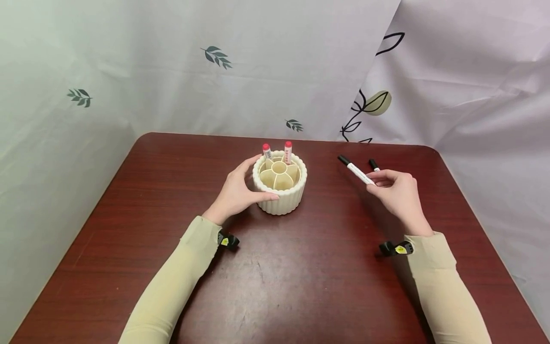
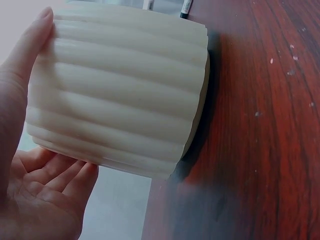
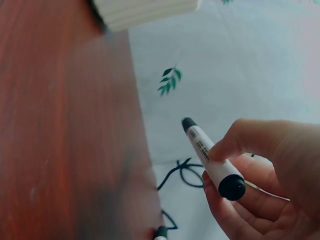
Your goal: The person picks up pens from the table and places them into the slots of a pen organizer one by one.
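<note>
Your left grip (image 1: 235,191) clasps pen holder (image 1: 283,203), 2 red-capped markers (image 1: 288,153) inside; your right grip (image 1: 398,193), right of holder, pinches black-capped marker (image 1: 359,172).

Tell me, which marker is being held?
The white marker with black ends, pinched by the right hand; another black-capped one lies on the brown table, two red-capped ones stand in the cream fluted holder.

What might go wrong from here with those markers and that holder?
The right hand pinches a white marker off the table, so it might slip. Another black-capped marker, partly hidden by that hand in the head view, might get knocked. If the left hand shifts its hold, the ribbed pen holder, with two red-capped markers inside, could tip.
</note>
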`<state>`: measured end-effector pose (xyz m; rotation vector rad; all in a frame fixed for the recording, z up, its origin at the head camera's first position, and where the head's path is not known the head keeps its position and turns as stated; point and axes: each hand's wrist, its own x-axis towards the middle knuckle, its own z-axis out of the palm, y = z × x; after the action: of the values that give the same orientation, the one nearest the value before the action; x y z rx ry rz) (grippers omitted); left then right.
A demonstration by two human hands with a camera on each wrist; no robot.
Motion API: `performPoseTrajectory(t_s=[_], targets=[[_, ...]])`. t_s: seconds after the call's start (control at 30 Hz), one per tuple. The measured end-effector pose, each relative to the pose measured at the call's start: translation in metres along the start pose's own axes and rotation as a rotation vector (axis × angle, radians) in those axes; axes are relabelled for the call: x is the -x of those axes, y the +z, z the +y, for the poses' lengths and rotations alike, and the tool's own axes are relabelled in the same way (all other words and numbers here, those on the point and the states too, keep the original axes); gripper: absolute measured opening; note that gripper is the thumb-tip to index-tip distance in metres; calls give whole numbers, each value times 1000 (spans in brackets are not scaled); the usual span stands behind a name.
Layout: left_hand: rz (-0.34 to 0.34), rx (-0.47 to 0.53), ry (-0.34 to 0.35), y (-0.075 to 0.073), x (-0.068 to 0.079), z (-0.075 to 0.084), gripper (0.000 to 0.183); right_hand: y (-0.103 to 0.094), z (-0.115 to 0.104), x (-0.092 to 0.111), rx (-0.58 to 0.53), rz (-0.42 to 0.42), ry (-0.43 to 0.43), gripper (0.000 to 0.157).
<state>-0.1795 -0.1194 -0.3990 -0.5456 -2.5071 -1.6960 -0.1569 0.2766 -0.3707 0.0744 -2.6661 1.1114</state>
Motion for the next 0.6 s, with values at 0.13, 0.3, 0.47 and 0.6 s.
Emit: performPoseTrajectory(t_s=[0.13, 0.3, 0.47, 0.6], targets=[[0, 6, -3, 0, 0, 0, 109, -1, -7, 0, -19, -12, 4, 20], [-5, 11, -10, -1, 2, 12, 106, -1, -13, 1, -38, 10, 5, 16], [-17, 11, -15, -5, 8, 38, 99, -2, -19, -1, -116, 48, -2, 15], [-24, 12, -22, -7, 10, 45, 98, -1, -27, -6, -270, 86, -7, 21]])
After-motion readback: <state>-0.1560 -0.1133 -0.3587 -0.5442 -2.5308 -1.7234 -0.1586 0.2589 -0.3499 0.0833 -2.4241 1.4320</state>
